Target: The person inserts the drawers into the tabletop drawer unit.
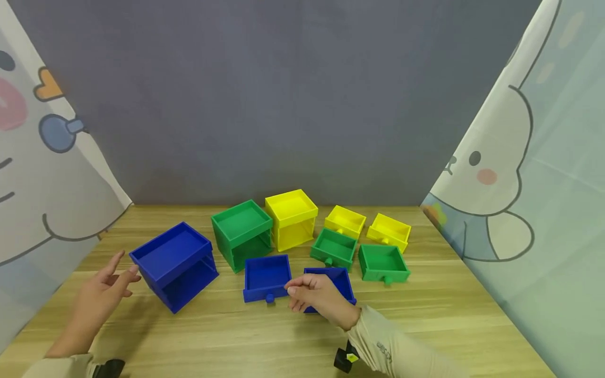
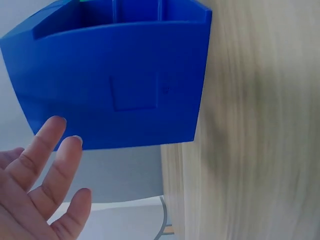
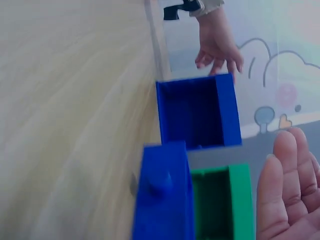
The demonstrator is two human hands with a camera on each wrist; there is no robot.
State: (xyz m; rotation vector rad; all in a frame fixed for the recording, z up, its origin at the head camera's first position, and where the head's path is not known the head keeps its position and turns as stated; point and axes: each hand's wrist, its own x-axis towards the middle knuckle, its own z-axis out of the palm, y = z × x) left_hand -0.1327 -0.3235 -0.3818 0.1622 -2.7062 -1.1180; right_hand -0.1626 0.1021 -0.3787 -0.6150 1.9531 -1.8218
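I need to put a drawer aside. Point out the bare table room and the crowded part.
Free: the table front strip below the blue drawer, and the right side past the green drawer. Crowded: the middle, from the blue cabinet by the left hand to the yellow drawers.

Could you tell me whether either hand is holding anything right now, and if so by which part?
Nothing is held. The left hand is open beside the blue cabinet; the right hand hovers by a blue drawer.
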